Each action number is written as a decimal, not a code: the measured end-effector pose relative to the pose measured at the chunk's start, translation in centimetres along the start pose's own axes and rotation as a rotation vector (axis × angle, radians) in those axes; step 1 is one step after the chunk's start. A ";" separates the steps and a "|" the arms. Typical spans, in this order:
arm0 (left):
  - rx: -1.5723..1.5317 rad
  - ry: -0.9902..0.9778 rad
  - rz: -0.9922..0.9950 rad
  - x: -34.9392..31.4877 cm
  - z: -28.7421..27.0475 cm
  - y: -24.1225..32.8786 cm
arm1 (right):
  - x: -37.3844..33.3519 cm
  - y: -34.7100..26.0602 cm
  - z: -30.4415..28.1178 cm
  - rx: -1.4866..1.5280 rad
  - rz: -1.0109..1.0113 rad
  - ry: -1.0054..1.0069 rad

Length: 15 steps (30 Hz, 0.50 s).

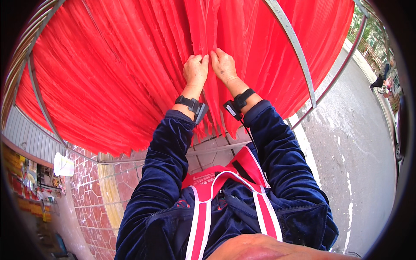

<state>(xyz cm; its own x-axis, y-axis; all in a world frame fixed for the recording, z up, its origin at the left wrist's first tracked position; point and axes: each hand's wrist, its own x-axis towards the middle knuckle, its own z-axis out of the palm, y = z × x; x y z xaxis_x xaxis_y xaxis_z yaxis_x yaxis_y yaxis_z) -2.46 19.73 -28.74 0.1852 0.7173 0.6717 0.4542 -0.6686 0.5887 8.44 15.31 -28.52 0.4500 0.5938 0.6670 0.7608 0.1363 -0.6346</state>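
Long strips of red cloth (130, 73) hang close together in a wide curtain that fills the upper part of the view. My left hand (196, 69) is closed, pinching the edge of one red strip with thumb and forefinger. Right beside it, my right hand (222, 65) pinches the same part of the cloth, its fingertips slightly farther up. Between the two hands the strip runs upward and its lower end hangs below my wrists. Each wrist wears a black strap with a small device.
A metal frame (299, 52) curves around the cloth, with a lower bar (208, 151) near my waist. Left stands a white bucket (63, 165) on red paving (93, 203). On the right runs a grey road (355, 125); a person (383, 74) is at its far side.
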 end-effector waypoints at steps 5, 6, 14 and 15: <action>-0.058 0.124 0.097 0.4 -0.2 -2.0 | -0.2 2.8 -0.8 0.028 0.061 0.078; -0.066 0.098 0.051 0.8 -0.3 -2.8 | 0.0 3.6 -1.3 0.042 0.095 0.071; 0.013 0.101 -0.015 3.6 -3.6 -8.1 | 2.0 9.1 -6.2 0.038 0.121 0.244; 0.018 0.102 -0.037 3.9 -4.2 -8.4 | 2.2 9.6 -7.3 0.042 0.120 0.247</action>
<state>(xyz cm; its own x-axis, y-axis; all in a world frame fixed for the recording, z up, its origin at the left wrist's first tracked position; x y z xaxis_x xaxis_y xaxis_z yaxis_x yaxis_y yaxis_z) -9.25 27.28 -29.17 0.0788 0.7174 0.6922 0.4751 -0.6375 0.6066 20.12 12.19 -30.28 0.6402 0.3968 0.6578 0.6774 0.1122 -0.7270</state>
